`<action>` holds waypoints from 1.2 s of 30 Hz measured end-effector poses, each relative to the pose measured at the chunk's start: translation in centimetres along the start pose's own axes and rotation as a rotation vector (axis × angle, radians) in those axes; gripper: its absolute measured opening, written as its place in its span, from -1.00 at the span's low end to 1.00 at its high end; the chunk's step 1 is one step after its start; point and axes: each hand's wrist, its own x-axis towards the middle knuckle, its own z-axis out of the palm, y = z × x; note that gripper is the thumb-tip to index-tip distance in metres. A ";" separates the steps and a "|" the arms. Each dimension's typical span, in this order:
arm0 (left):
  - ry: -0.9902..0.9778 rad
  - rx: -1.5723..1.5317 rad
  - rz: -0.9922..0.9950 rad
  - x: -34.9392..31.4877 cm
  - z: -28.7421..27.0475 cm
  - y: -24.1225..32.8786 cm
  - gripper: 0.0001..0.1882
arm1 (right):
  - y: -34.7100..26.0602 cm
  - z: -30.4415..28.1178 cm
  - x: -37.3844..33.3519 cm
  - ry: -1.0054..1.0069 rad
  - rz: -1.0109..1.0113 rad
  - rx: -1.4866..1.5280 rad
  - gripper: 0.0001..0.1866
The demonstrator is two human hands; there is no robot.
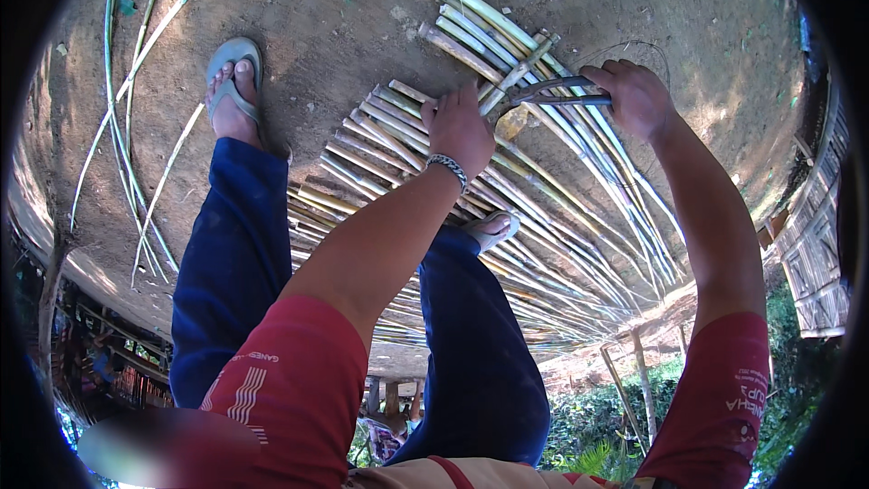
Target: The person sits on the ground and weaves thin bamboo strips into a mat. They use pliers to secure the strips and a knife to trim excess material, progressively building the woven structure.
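My right hand (634,98) is closed around the handles of a dark pair of pincers (572,100), whose handles are spread a little. The jaws point left, toward a short cane crosspiece (522,68) lying slantwise over a bundle of cut canes (493,14). Beside the jaws, my left hand (457,131) has its fingers curled together close to the lower end of that crosspiece. What the left fingers grip, if anything, is hidden. A thin dark wire (647,43) curves in a loop near my right hand.
Many more canes (543,204) lie fanned out side by side on the dirt ground (335,9). My sandalled right foot (493,229) is among them; the left foot (237,91) stands on bare soil. Long thin green stalks (127,81) lie at the left. A woven wall (819,244) rises at the far right.
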 end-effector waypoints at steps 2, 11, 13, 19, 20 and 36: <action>0.086 -0.161 -0.041 0.3 0.3 0.7 -0.41 | 0.3 0.6 0.0 0.008 -0.002 0.008 -0.42; -0.078 -0.174 0.212 2.1 -0.2 -2.7 -0.33 | 0.2 0.0 -0.2 -0.019 -0.010 -0.008 -0.43; -0.116 -0.171 0.215 2.1 -0.3 -2.7 -0.29 | 0.1 -0.1 -0.3 -0.020 -0.016 -0.025 -0.44; -0.198 -0.183 0.189 2.3 -1.0 -2.6 -0.27 | -0.2 -0.7 -0.4 -0.032 -0.015 -0.061 -0.44; -0.197 -0.177 0.195 2.3 -1.1 -2.5 -0.28 | -0.1 -0.6 -0.4 -0.030 -0.017 -0.065 -0.43; 0.161 0.172 0.172 1.0 2.6 -0.9 -0.54 | 0.5 1.6 0.1 0.058 -0.033 0.033 -0.44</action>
